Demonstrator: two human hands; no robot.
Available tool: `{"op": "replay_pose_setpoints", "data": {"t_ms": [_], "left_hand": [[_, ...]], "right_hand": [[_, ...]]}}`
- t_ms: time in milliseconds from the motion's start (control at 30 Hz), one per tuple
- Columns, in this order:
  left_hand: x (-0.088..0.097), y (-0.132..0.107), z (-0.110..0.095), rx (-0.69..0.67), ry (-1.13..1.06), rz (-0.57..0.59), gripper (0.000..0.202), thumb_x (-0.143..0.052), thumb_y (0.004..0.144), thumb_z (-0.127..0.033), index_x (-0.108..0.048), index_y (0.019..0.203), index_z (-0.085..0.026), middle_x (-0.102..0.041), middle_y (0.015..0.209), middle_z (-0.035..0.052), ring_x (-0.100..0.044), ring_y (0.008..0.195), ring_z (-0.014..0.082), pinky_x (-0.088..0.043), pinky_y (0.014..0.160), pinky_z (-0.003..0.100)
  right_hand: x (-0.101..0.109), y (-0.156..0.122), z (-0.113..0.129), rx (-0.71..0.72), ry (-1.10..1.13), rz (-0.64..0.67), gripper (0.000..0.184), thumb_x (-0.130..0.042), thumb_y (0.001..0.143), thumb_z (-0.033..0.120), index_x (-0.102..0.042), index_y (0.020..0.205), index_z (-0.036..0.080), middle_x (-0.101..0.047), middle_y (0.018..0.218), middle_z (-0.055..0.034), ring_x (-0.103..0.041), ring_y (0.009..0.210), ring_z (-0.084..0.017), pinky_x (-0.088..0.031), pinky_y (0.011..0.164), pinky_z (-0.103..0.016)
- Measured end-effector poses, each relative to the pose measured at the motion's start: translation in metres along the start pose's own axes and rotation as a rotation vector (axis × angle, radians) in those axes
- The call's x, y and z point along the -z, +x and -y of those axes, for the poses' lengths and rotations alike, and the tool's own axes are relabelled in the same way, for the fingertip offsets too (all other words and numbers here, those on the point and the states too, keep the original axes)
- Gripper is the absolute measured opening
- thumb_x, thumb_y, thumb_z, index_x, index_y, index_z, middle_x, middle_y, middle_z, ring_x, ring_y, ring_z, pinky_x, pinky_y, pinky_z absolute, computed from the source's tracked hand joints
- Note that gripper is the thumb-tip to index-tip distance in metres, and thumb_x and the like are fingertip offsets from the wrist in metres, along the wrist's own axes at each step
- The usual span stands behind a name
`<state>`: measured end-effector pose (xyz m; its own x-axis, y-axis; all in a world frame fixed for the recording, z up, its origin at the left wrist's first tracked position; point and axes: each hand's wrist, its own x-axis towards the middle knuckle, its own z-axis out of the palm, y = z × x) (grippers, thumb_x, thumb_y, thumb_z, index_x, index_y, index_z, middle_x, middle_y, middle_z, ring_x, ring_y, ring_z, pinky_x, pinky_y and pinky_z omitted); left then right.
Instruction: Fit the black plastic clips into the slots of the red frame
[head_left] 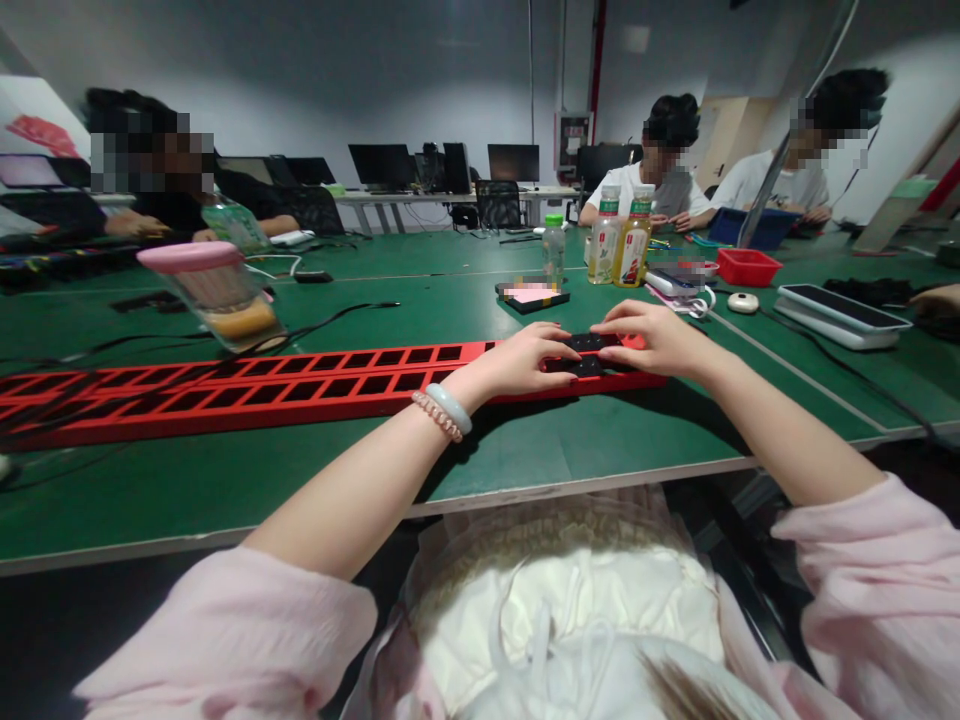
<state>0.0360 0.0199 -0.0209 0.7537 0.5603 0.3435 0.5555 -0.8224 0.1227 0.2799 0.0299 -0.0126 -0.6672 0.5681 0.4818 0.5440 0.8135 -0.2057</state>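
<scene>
A long red frame (341,398) with two rows of rectangular openings lies along the green table. At its right end sit small black blocks (587,343), with dark dots on top. My left hand (525,360) reaches over the frame, its thumb and fingers around the left side of these blocks. From the right, my right hand (651,338) grips the opposite side, thumb and fingers apart around them. The undersides of the blocks and some fingertips are hidden. Whether the blocks are fully seated in the openings cannot be made out.
Black cables (322,325) run across the frame's left part. Behind it stands a pink-lidded cup (217,290). Farther back are drink bottles (632,240), a small black box (532,294), a red bin (748,267) and a white device (844,315). Several people sit across the table.
</scene>
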Motion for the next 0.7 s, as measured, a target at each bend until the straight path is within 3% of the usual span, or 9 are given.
{"op": "replay_pose_setpoints", "data": {"t_ms": [100,233,333,500,700], "left_hand": [[0.0,0.0,0.001,-0.004,0.0,-0.004,0.037,-0.057,0.077,-0.043,-0.062,0.106,-0.02,-0.052,0.12,0.0091,-0.04,0.119,0.0224,-0.031,0.101,0.036],[0.001,0.0,0.0,-0.007,-0.003,-0.001,0.038,-0.056,0.078,-0.043,-0.06,0.107,-0.019,-0.052,0.12,0.0101,-0.04,0.119,0.0221,-0.031,0.101,0.036],[0.002,-0.001,0.0,-0.01,-0.004,0.005,0.038,-0.055,0.079,-0.043,-0.06,0.108,-0.018,-0.052,0.12,0.01,-0.04,0.119,0.022,-0.031,0.101,0.036],[0.002,-0.001,-0.001,-0.01,-0.003,0.01,0.036,-0.055,0.079,-0.042,-0.06,0.107,-0.019,-0.052,0.119,0.0088,-0.039,0.119,0.0217,-0.032,0.1,0.036],[0.001,-0.001,0.0,-0.018,0.003,0.005,0.037,-0.055,0.079,-0.042,-0.06,0.108,-0.019,-0.053,0.118,0.0093,-0.04,0.119,0.0216,-0.032,0.1,0.036]], "right_hand": [[0.018,-0.009,-0.038,-0.246,-0.213,-0.099,0.044,-0.056,0.074,0.046,-0.064,0.105,0.016,-0.062,0.098,-0.0126,-0.057,0.089,-0.026,-0.043,0.081,-0.037],[0.045,-0.034,-0.089,-0.463,-0.379,-0.014,0.047,-0.056,0.07,0.051,-0.066,0.101,0.018,-0.067,0.089,-0.0092,-0.06,0.083,-0.025,-0.044,0.073,-0.033],[0.059,-0.049,-0.113,-0.612,-0.378,0.064,0.049,-0.055,0.068,0.054,-0.066,0.101,0.019,-0.068,0.09,-0.0073,-0.061,0.081,-0.024,-0.045,0.07,-0.031],[0.058,-0.056,-0.124,-0.649,-0.23,0.284,0.055,-0.063,0.057,0.056,-0.067,0.098,0.02,-0.068,0.087,-0.0045,-0.061,0.077,-0.022,-0.046,0.068,-0.028],[0.048,-0.051,-0.115,-0.649,-0.114,0.376,0.055,-0.068,0.054,0.051,-0.067,0.099,0.02,-0.066,0.073,-0.0019,-0.06,0.064,-0.017,-0.047,0.06,-0.027]]}}
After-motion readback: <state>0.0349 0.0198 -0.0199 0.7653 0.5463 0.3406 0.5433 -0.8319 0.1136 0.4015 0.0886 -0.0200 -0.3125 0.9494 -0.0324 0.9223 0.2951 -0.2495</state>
